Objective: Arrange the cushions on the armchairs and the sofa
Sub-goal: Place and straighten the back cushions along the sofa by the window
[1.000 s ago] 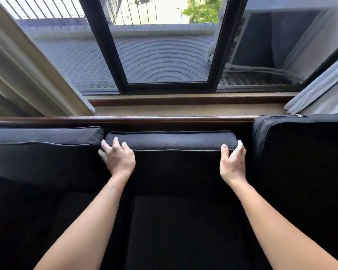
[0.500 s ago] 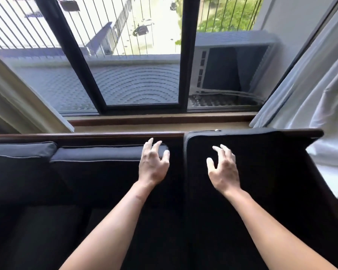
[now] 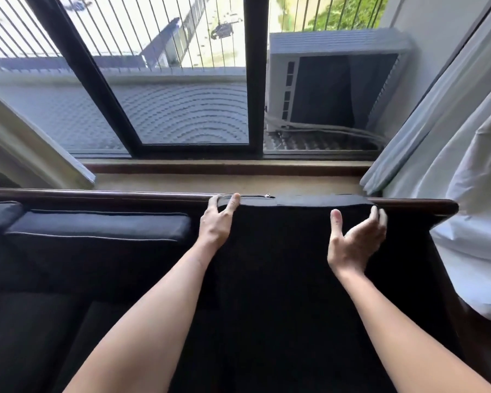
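A tall black back cushion (image 3: 284,245) stands upright at the right end of the dark sofa, its zipped top edge level with the wooden back rail (image 3: 97,194). My left hand (image 3: 216,222) grips the cushion's top left corner, fingers curled over the edge. My right hand (image 3: 357,239) is at the top right corner, fingers spread and curved around the edge, palm facing left. To the left, a lower black back cushion (image 3: 102,231) leans against the sofa back, with another cushion (image 3: 0,214) at the far left.
Black seat cushions (image 3: 40,330) lie below. Behind the sofa is a wooden window sill (image 3: 227,168) and a black-framed window. White curtains (image 3: 465,180) hang at the right, draping over the sofa's end; a beige curtain (image 3: 34,154) hangs at the left.
My view and both hands have shifted right from the middle cushion to the tall right cushion. My left hand has taken its top left corner; my right hand has reached its top right corner.
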Action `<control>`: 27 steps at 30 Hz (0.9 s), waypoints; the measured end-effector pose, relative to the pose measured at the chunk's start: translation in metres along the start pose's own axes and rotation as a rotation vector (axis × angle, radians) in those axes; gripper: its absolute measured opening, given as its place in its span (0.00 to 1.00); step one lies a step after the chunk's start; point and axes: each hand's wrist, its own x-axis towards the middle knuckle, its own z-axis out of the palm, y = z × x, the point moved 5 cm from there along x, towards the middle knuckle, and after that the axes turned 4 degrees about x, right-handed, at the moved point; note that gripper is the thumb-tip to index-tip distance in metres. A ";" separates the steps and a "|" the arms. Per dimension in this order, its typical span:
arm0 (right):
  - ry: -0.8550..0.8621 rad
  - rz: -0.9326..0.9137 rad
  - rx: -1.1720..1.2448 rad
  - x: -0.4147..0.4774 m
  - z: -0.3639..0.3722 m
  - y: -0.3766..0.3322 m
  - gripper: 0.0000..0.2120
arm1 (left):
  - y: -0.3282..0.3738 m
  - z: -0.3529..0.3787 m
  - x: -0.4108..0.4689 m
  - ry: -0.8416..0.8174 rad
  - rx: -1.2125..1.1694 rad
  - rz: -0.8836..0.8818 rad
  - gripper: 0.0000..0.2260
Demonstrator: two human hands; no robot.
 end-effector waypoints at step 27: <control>0.128 -0.174 0.294 -0.164 -0.087 -0.043 0.42 | -0.063 -0.113 -0.132 -0.073 0.620 0.275 0.32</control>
